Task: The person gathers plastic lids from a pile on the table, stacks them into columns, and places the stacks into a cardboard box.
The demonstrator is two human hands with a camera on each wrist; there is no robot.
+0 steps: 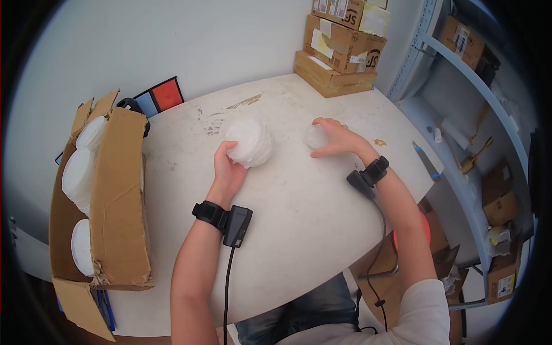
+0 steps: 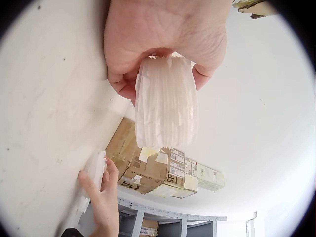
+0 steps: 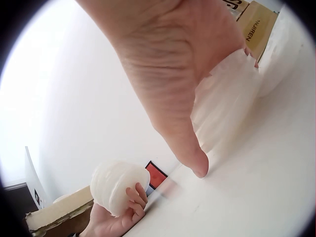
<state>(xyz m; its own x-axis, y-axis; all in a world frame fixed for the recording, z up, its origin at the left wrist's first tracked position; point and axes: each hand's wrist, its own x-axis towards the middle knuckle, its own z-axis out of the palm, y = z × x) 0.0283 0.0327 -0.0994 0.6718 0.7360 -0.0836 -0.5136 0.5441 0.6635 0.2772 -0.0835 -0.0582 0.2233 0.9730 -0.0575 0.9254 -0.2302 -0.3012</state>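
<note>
My left hand (image 1: pixel 229 167) holds a stack of round white lids (image 1: pixel 248 141) above the table, thumb on the near face and the other fingers behind. In the left wrist view the stack (image 2: pixel 167 106) shows its thin ribbed layers edge-on. Over to the right, my right hand (image 1: pixel 340 140) grips a translucent round stack (image 1: pixel 317 137) of similar lids, thumb on one side and fingers on the other. That stack (image 3: pixel 224 106) is close to the tabletop in the right wrist view, and the palm hides part of it. Another translucent piece (image 3: pixel 284 57) shows just beyond it.
An open cardboard box (image 1: pixel 121 195) with several white lid stacks (image 1: pixel 80 175) stands at the left. Taped cartons (image 1: pixel 339 52) are piled at the back right. A blue-handled cutter (image 1: pixel 426 162) lies by the table's right edge, beside metal shelving (image 1: pixel 483 75).
</note>
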